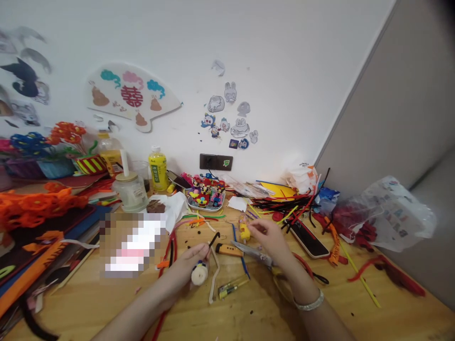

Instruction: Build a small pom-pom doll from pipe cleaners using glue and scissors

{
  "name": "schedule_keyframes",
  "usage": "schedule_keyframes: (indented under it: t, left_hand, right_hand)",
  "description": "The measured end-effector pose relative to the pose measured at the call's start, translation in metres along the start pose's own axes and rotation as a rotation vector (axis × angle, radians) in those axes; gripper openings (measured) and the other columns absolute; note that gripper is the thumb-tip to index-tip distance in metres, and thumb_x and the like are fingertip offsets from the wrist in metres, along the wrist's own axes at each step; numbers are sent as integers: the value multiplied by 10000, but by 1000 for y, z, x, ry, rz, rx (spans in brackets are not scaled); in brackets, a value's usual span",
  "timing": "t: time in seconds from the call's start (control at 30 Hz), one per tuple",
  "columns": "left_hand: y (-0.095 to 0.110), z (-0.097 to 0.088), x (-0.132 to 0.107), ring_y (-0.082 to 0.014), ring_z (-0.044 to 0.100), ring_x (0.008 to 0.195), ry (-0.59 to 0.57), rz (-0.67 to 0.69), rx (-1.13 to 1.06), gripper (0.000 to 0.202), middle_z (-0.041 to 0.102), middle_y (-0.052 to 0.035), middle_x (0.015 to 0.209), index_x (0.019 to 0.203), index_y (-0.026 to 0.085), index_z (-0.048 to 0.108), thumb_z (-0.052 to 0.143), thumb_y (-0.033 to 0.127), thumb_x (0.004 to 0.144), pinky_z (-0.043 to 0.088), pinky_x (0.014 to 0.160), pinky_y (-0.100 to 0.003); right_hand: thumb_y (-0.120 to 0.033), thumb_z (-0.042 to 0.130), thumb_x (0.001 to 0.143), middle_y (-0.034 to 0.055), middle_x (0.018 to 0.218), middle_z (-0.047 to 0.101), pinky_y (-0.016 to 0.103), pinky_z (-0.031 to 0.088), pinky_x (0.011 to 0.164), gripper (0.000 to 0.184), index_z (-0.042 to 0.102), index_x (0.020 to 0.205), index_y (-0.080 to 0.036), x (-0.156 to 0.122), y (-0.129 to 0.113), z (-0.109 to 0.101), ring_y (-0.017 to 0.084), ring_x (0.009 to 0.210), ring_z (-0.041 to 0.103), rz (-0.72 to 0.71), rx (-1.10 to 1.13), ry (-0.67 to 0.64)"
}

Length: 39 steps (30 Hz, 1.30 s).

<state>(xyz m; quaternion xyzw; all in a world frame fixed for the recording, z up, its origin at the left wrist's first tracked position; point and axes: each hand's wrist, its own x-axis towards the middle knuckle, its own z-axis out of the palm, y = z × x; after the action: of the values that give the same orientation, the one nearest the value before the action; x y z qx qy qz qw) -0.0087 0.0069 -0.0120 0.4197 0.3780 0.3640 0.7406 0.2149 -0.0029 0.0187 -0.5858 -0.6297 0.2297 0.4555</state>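
My left hand is closed around a small craft figure with a round white end. A short black pipe cleaner sticks up past its fingers. To the right, my right hand has thumb and fingertips pinched at a small yellow object, whose kind I cannot make out. Scissors with yellow handles lie partly under my right forearm. Between the hands are an orange-and-black tool, a bent cream pipe cleaner and a clear-and-yellow cutter-like tool.
A tray of colourful figures stands at the back, near a yellow drink bottle and a glass jar. Black and red pipe cleaners pile up beside a phone. A plastic bag sits at right, orange flowers at left.
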Motion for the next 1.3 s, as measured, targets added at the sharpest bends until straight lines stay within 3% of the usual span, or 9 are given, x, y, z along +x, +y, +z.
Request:
schedule_keyframes:
  t: [0.2,0.3,0.43,0.7,0.8,0.93,1.1,1.2,1.3]
  left_hand:
    - [0,0,0,-33,287,322,-68,-25,-10,326,428,89,444,662,174,504,624,476,675,183,311,-155]
    - [3,3,-2,-29,264,290,-80,-23,0,334,422,98,410,640,178,479,628,476,669,166,294,-162]
    - [5,6,-3,-31,312,310,-67,-33,-22,333,440,92,420,619,171,474,665,442,643,185,316,-162]
    - [0,3,-1,-35,339,331,-91,-43,-77,293,451,75,428,606,162,489,663,388,671,216,329,-156]
    - [1,1,-1,-37,271,287,-173,-41,-95,271,420,81,388,607,177,477,607,385,722,161,290,-163]
    - [3,-1,-2,-38,239,287,-307,-37,-142,250,405,80,381,631,185,473,540,376,775,147,291,-157]
    - [4,1,-4,-40,240,279,-321,-50,-79,269,412,72,366,619,180,474,532,390,777,153,289,-164]
    - [5,4,-6,-50,291,279,-263,-67,-2,291,431,65,368,597,174,481,567,408,748,148,295,-178]
    - [5,6,-8,-52,317,320,-212,-79,47,311,444,66,397,587,161,500,612,424,711,168,331,-187]
  right_hand:
    - [-208,656,652,13,634,619,251,373,555,42,658,652,-166,-4,3,-14,154,596,528,-84,-278,-174]
    - [-190,667,675,24,771,628,262,395,679,81,658,755,-179,-14,-3,7,172,757,539,-261,-535,-277]
    - [-197,669,697,67,934,601,311,402,767,175,646,868,-168,-21,-6,44,226,917,496,-364,-755,-215]
    - [-95,537,793,110,891,603,360,427,721,130,645,858,-128,-12,7,80,248,889,500,-345,-862,-157]
    - [-111,544,783,95,903,596,367,408,770,129,633,870,-146,-12,5,78,247,907,483,-315,-744,-89]
    - [-143,478,801,76,874,591,360,379,789,134,596,861,-167,-12,4,71,230,871,498,-173,-261,33]
    - [-317,255,910,11,696,545,255,406,613,326,537,819,-181,-8,8,62,152,650,510,-68,38,70]
    - [-387,400,859,-22,657,514,221,392,571,256,541,828,-176,-10,4,56,125,603,479,-37,278,-46]
    - [-293,632,684,-27,676,531,224,383,598,167,577,765,-158,-14,-5,53,130,647,479,6,346,-182]
